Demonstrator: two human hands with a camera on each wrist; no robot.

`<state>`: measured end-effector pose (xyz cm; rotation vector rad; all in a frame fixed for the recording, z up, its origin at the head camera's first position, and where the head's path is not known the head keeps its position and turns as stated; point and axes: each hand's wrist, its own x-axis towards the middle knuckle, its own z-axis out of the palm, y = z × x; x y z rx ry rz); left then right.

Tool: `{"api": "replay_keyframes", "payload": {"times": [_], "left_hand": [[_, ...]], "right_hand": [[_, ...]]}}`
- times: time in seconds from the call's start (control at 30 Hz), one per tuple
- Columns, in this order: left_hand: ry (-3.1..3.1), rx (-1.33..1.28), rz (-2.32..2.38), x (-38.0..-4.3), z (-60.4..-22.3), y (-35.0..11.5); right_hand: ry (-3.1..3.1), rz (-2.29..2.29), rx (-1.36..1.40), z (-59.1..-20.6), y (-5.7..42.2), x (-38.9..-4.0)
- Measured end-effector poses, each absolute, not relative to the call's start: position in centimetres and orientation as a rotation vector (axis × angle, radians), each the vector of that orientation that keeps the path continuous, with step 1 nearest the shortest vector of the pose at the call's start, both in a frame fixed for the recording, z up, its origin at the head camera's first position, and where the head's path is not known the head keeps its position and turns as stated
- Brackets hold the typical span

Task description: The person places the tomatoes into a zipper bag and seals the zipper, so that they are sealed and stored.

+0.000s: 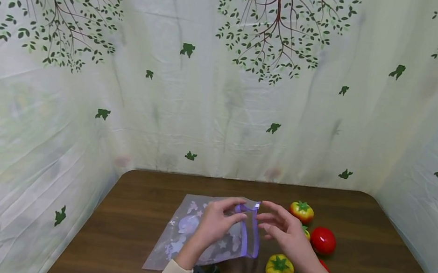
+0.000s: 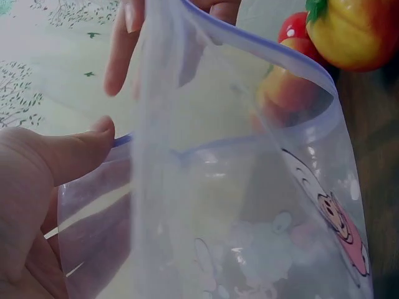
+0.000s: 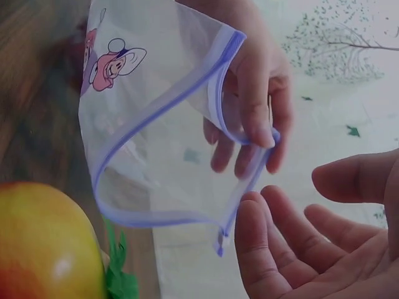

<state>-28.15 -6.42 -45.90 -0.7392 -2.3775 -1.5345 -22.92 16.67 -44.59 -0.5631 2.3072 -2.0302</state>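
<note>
A clear zip bag [image 1: 224,246] with a purple zip edge and printed cartoon figures lies in front of me, its mouth spread to the right. My left hand [image 1: 216,221] pinches the far part of the rim between thumb and fingers; the right wrist view shows this left hand [image 3: 255,93] at the zip strip. Beside the slider [image 3: 219,243], my right hand [image 1: 286,229] has its fingers loosely bent and apart, with nothing gripped. Through the plastic in the left wrist view, the bag [image 2: 218,187] appears to hold nothing.
Right of the bag sit several toy fruits: a yellow-red one [image 1: 279,272] in front, another [image 1: 301,211] at the back, and a glossy red one [image 1: 323,241]. The right forearm partly covers others. A leaf-printed curtain [image 1: 226,147] surrounds the brown table [image 1: 140,205].
</note>
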Motion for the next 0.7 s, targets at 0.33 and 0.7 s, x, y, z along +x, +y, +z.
{"api": "replay_keyframes", "payload": {"times": [0.33, 0.7], "left_hand": [[-2.367, -0.661, -1.501, -28.5, -45.7, -7.5], [-2.338, -0.638, -1.481, -28.7, -45.7, -8.0]], "right_hand": [[2.383, -1.805, -0.578, -44.6, 17.8, -23.2], [2.386, -1.488, -0.686, -44.4, 20.0, -23.7]]}}
